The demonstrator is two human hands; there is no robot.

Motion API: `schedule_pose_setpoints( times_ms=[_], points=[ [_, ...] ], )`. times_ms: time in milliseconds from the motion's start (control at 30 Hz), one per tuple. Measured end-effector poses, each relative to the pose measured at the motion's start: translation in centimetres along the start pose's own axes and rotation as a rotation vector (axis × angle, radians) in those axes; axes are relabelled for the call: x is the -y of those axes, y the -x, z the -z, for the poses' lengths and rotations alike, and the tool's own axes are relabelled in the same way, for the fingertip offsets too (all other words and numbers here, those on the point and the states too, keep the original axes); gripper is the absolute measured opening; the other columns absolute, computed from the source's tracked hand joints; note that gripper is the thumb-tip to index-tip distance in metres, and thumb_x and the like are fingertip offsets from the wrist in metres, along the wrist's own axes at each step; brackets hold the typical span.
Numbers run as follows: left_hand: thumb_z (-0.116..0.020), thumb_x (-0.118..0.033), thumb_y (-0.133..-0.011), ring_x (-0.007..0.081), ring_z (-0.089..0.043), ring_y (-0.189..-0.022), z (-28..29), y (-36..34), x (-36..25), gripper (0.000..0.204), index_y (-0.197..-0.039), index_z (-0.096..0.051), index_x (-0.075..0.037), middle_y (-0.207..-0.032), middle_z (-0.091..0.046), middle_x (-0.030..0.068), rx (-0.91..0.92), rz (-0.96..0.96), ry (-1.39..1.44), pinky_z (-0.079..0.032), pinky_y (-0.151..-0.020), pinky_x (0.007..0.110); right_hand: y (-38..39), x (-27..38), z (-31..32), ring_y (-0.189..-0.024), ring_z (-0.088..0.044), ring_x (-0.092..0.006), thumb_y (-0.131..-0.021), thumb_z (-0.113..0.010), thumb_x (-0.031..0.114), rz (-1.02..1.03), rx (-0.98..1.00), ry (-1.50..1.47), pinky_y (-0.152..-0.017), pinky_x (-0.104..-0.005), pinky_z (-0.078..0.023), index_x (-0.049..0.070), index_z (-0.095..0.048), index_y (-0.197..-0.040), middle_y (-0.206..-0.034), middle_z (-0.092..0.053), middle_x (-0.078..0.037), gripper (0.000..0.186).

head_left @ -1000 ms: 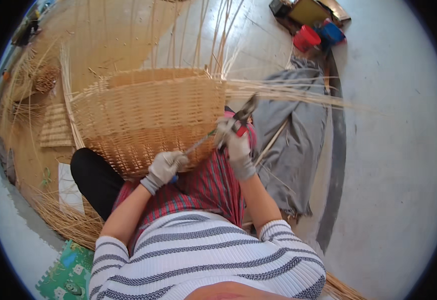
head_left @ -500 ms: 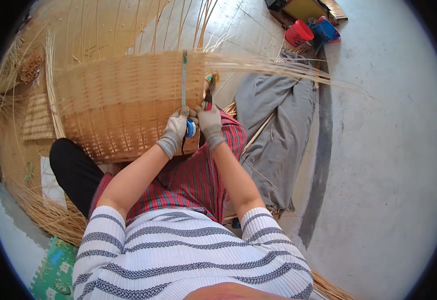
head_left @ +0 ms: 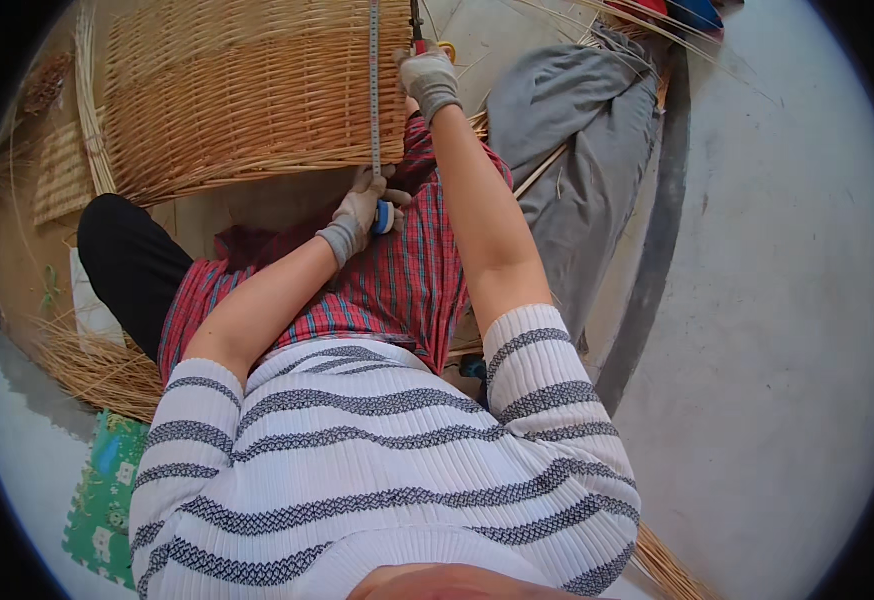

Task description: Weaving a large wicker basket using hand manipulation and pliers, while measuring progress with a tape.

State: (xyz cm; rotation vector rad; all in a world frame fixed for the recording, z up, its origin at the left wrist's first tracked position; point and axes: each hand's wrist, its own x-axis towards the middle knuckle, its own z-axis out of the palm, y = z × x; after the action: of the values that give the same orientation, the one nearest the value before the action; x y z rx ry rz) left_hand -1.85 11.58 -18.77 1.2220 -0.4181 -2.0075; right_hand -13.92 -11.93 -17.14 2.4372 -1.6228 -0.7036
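A woven wicker panel (head_left: 247, 95), curved and tan-brown, stands across my lap at the upper left, its far part cut off by the frame. Just below its near edge, my left hand (head_left: 360, 210) in a pale glove grips a blue-cased tape measure (head_left: 384, 217). The white blade is drawn out straight along the panel's right side and runs off the top of the view. Beside the panel's right edge, my right hand (head_left: 430, 80), gloved too, is closed around a red-handled hand tool (head_left: 419, 42) with dark metal jaws pointing away from me.
Grey cloth (head_left: 582, 130) lies on the floor to the right. A bundle of pale canes (head_left: 92, 100) stands left of the panel, near a small woven piece (head_left: 63, 178). More loose canes (head_left: 97, 365) and a green mat (head_left: 107, 500) lie at lower left.
The view has shifted, so the panel sits higher in it. My left hand has come down the panel to its near edge with the tape measure; my right hand, still holding the tool, is now farther away.
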Motion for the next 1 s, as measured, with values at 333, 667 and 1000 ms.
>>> schedule_pose_setpoints(
  times_ms=[333,667,1000],
  points=[
    [-0.037,-0.026,-0.106,0.0201,-0.064,-0.062,1.6,-0.2,-0.3,0.034,-0.134,-0.046,-0.009,-0.088,-0.067,0.0143,0.034,-0.010,-0.059,-0.056,-0.054,0.033,3.0,2.7,2.2,-0.100,-0.062,-0.0433,-0.086,-0.065,0.041,-0.479,-0.377,-1.228,-0.085,-0.0481,-0.050,0.012,-0.060,-0.117,-0.102,-0.068,-0.024,0.043],
    [-0.047,-0.036,-0.103,0.0187,-0.061,-0.064,5.0,1.7,-3.9,0.038,-0.101,-0.064,-0.002,-0.075,-0.066,0.0081,-0.187,-0.574,-0.522,-0.050,-0.061,0.033,19.4,10.2,-1.5,-0.104,-0.064,-0.0369,-0.091,-0.067,0.024,-0.464,-0.836,-1.329,-0.084,-0.0415,-0.051,0.007,-0.053,-0.130,-0.113,-0.065,-0.020,0.045],
    [-0.053,-0.023,-0.099,0.0345,-0.065,-0.083,-1.8,7.2,-6.5,0.020,-0.101,-0.062,-0.005,-0.089,-0.068,0.0164,0.018,-1.015,-0.939,-0.051,-0.073,0.042,23.1,-5.8,17.8,-0.087,-0.063,-0.0243,-0.075,-0.073,0.032,0.047,-0.920,-0.120,-0.074,-0.0381,-0.047,0.013,-0.060,-0.102,-0.086,-0.064,-0.004,0.035]
  ],
)
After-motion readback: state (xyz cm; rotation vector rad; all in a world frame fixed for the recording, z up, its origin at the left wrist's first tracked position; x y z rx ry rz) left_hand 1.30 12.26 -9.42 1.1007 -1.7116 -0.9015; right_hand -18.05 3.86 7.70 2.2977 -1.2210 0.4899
